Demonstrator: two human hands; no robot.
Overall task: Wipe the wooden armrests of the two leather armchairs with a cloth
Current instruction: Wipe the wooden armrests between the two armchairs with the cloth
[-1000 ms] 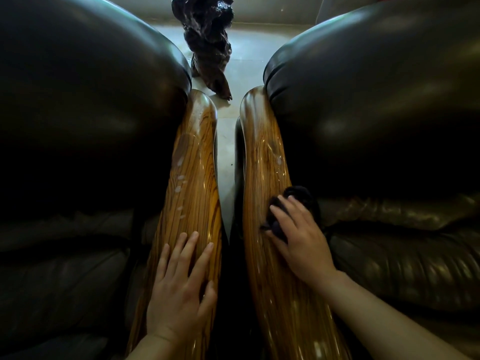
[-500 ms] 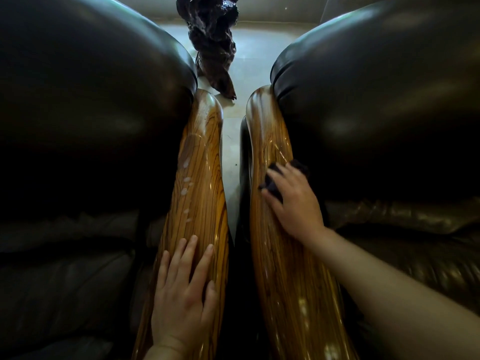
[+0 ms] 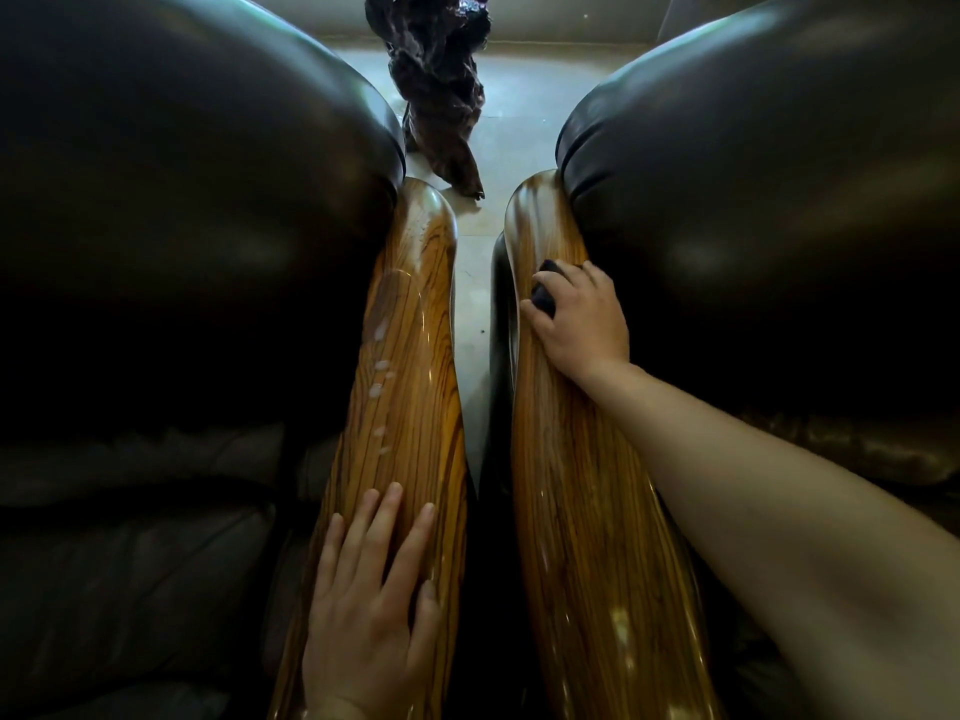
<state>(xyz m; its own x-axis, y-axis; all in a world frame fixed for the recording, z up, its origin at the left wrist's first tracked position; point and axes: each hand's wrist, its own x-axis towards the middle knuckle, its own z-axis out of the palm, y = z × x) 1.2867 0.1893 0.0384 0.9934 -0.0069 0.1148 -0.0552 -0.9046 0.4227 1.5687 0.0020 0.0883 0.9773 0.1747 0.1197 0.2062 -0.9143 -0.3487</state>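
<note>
Two dark leather armchairs stand side by side, the left armchair (image 3: pixel 182 210) and the right armchair (image 3: pixel 769 189). Between them run two glossy striped wooden armrests. My right hand (image 3: pixel 582 319) presses a dark cloth (image 3: pixel 545 291) onto the right armrest (image 3: pixel 571 511), near its far end; only a small part of the cloth shows under my fingers. My left hand (image 3: pixel 371 605) lies flat, fingers spread, on the near part of the left armrest (image 3: pixel 410 366), which carries several pale smudges along its middle.
A narrow gap of pale floor (image 3: pixel 475 314) separates the two armrests. Beyond them, a dark gnarled wooden sculpture (image 3: pixel 436 85) stands on the floor. Creased leather seat cushions lie low on both sides.
My right hand has slid the cloth away from me along the right armrest, from its middle toward the far end. My left hand has stayed flat on the left armrest.
</note>
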